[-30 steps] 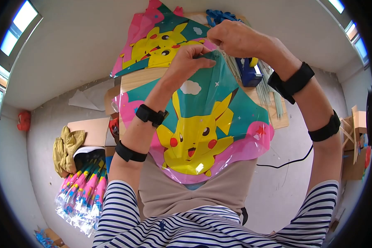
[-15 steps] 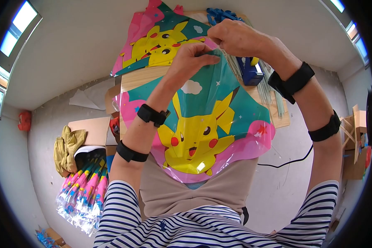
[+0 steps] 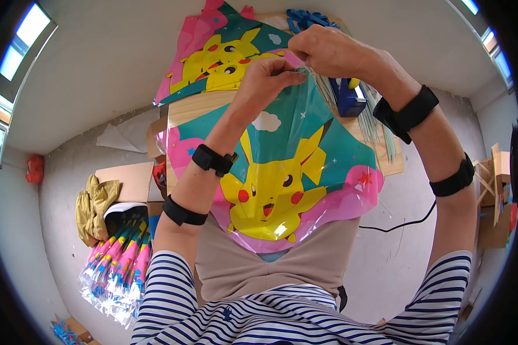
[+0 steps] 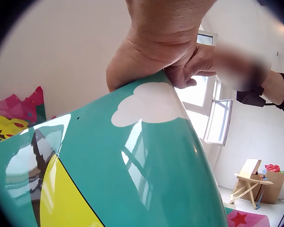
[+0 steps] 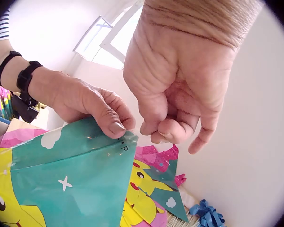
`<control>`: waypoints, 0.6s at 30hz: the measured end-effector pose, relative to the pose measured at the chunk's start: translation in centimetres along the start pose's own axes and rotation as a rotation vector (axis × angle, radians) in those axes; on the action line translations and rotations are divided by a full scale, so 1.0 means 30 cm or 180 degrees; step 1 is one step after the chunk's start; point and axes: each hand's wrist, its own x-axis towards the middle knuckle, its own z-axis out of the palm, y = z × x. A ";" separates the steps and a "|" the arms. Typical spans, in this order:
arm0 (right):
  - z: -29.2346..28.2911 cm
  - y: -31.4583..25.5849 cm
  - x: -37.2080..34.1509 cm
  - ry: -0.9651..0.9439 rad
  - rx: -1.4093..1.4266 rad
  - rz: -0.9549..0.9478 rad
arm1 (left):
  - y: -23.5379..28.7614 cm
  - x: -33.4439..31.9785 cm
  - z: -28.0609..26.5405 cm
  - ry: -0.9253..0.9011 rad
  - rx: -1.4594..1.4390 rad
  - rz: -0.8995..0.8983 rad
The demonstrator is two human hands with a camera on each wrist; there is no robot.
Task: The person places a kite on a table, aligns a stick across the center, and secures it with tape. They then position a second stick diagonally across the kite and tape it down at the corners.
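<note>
Room: I get bright daylight, with the pale wall [image 5: 260, 127] nearly washed out in my right wrist view.
Windows: light enters through panes on the left [image 3: 33, 24] and right [image 3: 498, 64] of my head view, blown to blue-white.
Glossy sheet [image 3: 276, 178]: small hot spot near its lower edge; streaky white reflections in my left wrist view.
Wrapped bundles [image 3: 112, 264]: hard white glints at their lower ends.
Right hand [image 5: 180, 80]: soft shadow inside the curled fingers.
Right forearm [image 4: 273, 90]: partly smeared by a blurred patch.
Edges: fisheye bending, black corners.
</note>
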 end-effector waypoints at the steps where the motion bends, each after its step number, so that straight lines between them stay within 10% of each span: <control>1: 0.004 0.003 0.000 0.0029 -0.0001 -0.0030 | 0.003 -0.002 0.003 0.0013 -0.0034 0.0008; 18: -0.024 0.037 0.049 -0.0405 0.0882 0.0874 | -0.010 0.004 -0.007 0.0077 -0.0293 0.0080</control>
